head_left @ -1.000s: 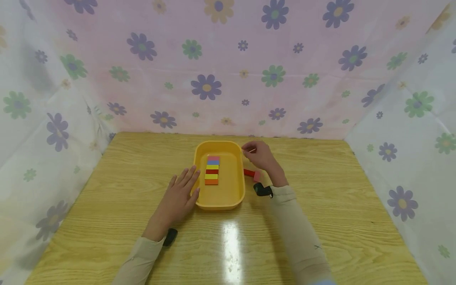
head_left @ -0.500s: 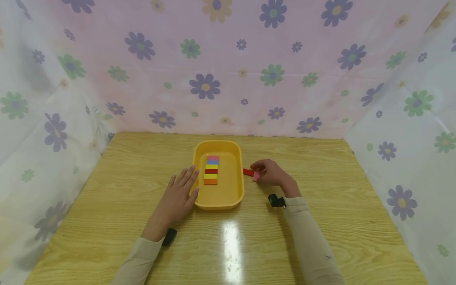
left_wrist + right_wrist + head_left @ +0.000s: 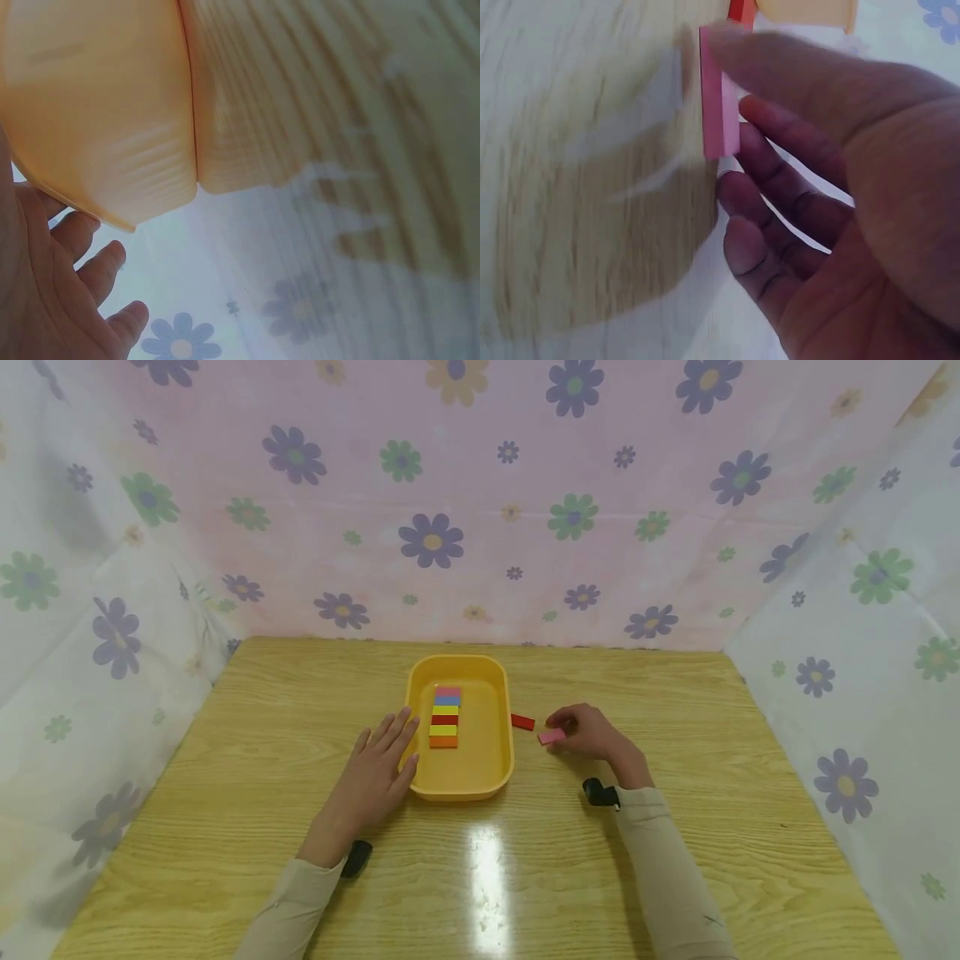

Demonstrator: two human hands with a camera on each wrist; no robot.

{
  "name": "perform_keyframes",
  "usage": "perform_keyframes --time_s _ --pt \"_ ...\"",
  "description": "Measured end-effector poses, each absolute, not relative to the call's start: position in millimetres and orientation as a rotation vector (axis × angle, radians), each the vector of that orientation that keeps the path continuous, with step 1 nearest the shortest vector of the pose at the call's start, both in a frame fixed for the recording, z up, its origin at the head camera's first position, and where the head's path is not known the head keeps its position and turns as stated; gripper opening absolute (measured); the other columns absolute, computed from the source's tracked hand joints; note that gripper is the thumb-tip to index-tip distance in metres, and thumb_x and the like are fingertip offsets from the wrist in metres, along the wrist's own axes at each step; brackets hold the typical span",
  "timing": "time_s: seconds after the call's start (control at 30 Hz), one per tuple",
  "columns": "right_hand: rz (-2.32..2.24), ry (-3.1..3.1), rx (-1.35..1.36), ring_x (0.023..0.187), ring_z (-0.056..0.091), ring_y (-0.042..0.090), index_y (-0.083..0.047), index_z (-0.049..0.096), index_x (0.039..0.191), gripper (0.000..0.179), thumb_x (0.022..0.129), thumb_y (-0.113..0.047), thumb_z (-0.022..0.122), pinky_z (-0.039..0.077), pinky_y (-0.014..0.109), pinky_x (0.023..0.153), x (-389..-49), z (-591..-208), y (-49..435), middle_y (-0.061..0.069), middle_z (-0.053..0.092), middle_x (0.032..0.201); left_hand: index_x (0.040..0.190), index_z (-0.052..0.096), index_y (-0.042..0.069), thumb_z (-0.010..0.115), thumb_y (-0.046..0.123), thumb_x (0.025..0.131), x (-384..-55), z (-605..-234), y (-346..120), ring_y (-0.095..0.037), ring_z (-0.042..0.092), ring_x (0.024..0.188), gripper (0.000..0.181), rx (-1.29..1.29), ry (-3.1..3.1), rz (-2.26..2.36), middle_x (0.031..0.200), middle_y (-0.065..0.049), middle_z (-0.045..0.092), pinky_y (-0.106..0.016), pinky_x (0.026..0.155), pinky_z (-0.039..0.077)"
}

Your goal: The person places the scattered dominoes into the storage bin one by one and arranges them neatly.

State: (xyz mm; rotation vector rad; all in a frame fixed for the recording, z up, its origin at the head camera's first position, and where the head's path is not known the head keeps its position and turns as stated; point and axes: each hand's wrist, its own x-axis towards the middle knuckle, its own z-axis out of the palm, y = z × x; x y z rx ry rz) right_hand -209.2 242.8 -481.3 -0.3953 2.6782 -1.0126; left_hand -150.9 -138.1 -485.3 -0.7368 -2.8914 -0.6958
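A yellow plastic tray [image 3: 480,781] stands on the table, with a column of coloured blocks [image 3: 444,720] in its left half: pink, blue, yellow, red and orange. My left hand [image 3: 375,774] rests on the tray's left rim, fingers extended; from the left wrist view the fingertips lie along the rim of the tray [image 3: 112,112]. To the right of the tray, my right hand [image 3: 592,732] pinches a small pink block [image 3: 552,737], and the right wrist view has the thumb against this pink block [image 3: 718,112]. A red block [image 3: 522,722] lies between tray and right hand.
The wood-grain table [image 3: 712,827] is enclosed at the back and sides by flowered cloth [image 3: 517,485]. Black wrist cameras [image 3: 600,792] sit at both cuffs. A bright light reflection shows in front of the tray.
My right hand has come from the tray's upper right corner towards me and to the right, taken hold of the pink block and shifted it away from the red one. The left hand stays put.
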Motion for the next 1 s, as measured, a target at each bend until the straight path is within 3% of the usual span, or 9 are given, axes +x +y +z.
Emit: perform_keyframes --time_s 0.17,1.0 --pt "-0.967 2.691 -0.401 0.107 0.063 0.035 0.003 0.070 0.116 0.028 0.089 -0.003 0.074 0.052 0.051 0.097 -203 -481 247 0.020 0.069 0.117 0.159 0.035 0.007 0.047 0.031 0.108 -151 -485 -138 -0.037 0.024 0.154 0.058 -0.746 -2.889 -0.701 0.168 -0.011 0.024 -0.066 0.121 0.017" --pt "-1.004 2.758 -0.387 0.096 0.060 0.029 0.004 0.070 0.113 0.020 0.094 -0.001 0.068 0.053 0.047 0.089 -191 -488 245 0.018 0.068 0.111 0.159 0.035 0.006 0.050 0.029 0.107 -153 -485 -138 -0.038 0.026 0.153 0.059 -0.743 -2.887 -0.704 0.168 -0.011 0.025 -0.066 0.120 0.018"
